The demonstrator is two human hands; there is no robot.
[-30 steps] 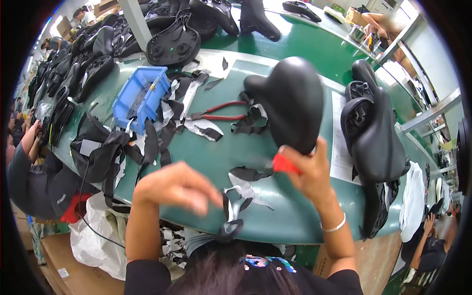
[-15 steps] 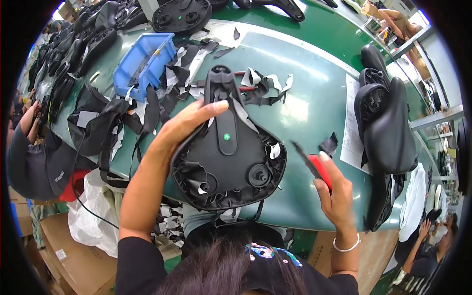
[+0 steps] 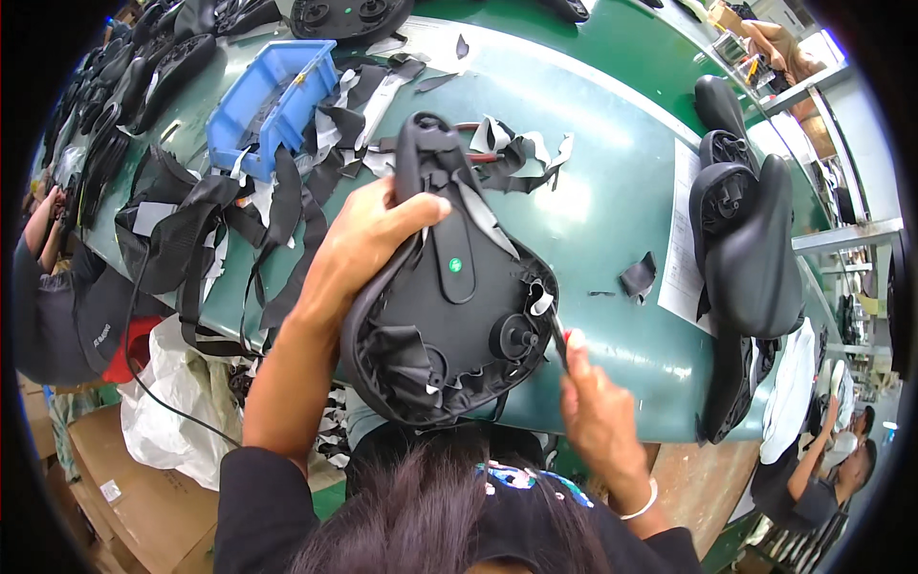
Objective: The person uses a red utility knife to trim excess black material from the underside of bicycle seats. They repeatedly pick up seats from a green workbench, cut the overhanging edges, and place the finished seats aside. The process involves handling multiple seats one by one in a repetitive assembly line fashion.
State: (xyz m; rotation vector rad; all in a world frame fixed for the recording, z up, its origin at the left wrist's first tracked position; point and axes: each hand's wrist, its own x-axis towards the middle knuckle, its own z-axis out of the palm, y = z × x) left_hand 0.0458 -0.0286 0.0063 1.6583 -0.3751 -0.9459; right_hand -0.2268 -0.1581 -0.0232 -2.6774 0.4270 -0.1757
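One pear-shaped, wrinkle-edged black saddle [image 3: 416,292]

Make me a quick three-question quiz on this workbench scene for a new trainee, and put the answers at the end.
1. Which hand holds the thin-bladed tool?
2. True or false: the blue bin stands to the left of the held saddle.
3. Pick one: what colour is the round dot on that saddle's underside?
A. Yellow
B. Green
C. Red

Key:
1. The right hand
2. True
3. B
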